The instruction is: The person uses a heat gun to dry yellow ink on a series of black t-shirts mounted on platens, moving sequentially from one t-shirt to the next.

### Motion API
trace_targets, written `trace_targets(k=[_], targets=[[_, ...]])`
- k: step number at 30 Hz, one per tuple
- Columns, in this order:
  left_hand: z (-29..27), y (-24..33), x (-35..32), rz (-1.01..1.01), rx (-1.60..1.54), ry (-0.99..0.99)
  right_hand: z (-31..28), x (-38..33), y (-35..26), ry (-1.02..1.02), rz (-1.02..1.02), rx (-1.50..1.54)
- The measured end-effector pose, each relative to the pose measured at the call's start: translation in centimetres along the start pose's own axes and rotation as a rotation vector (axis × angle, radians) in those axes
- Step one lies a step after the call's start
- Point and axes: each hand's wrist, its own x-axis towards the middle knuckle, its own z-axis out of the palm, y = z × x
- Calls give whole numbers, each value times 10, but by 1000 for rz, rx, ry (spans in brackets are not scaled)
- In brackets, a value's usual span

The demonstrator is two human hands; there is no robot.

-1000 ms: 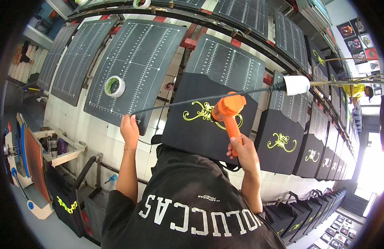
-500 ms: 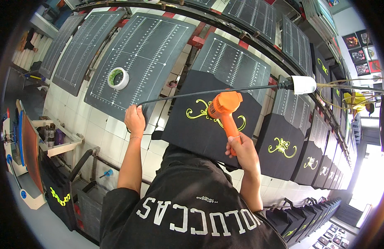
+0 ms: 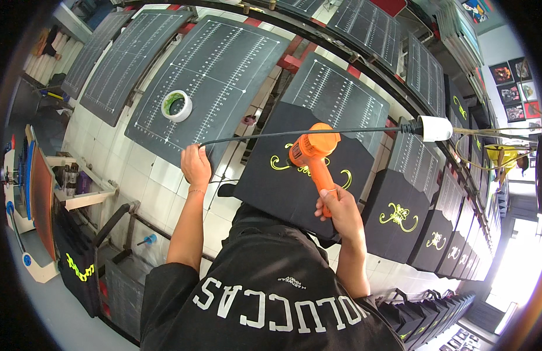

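My right hand (image 3: 342,210) is closed round the handle of an orange heat gun (image 3: 313,146). The gun's head hangs over a black fabric piece (image 3: 265,193) with a bright yellow-green scroll print (image 3: 276,164), hiding the middle of the print. That fabric lies on the near part of a dark printing board (image 3: 335,88) marked with white scales. My left hand (image 3: 196,167) is closed on a black cord (image 3: 265,136), beside the near edge of another board. From there the cord stretches right, above the fabric, to a white connector (image 3: 436,128).
A white tape roll (image 3: 176,106) rests on the bare board (image 3: 224,76) at left. To the right, more boards carry printed black fabric pieces (image 3: 399,216). Behind runs a dark metal rail (image 3: 317,29). A wooden-framed rack (image 3: 89,184) stands at the left, with hanging black fabric (image 3: 78,263).
The view has shifted slightly, moving the boards rightward in the picture. Relative to the print, the heat gun has moved a little left and away from me. Both hands keep their holds.
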Motion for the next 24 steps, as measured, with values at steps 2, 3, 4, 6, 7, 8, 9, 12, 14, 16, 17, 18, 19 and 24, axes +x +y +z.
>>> trace_targets(k=[2,3,4,6,7,8,9,12,14,16,17,18,19,24], targets=[[0,-2,0,3,-1,-2,7,0,2,11,-22,-47],[0,-2,0,3,-2,-3,5,-1,1,8,-12,-36],[-1,-2,-1,1,2,-15,1,-1,1,6,-1,-26],[-1,0,0,0,13,-36,1,-3,1,6,3,-32],[0,-2,0,-4,17,-29,2,-5,2,9,-3,-50],[2,-3,0,-9,20,-22,3,-7,3,11,-8,-69],[2,-5,-1,-15,24,-15,1,-8,3,-11,7,-53],[3,-6,-2,-19,15,-11,-2,-10,4,-48,26,-40],[4,-5,-2,-19,11,-4,8,-12,4,-44,6,-83],[3,-6,-2,-23,11,0,7,-10,2,-81,25,-48],[3,-6,-2,-24,11,1,7,-9,2,-98,34,-30],[3,-6,-2,-25,11,3,9,-9,2,-107,21,-53],[3,-6,-2,-25,13,0,13,-9,2,-116,7,-76],[3,-4,-1,-22,19,30,19,-6,-1,-154,-4,-86]])
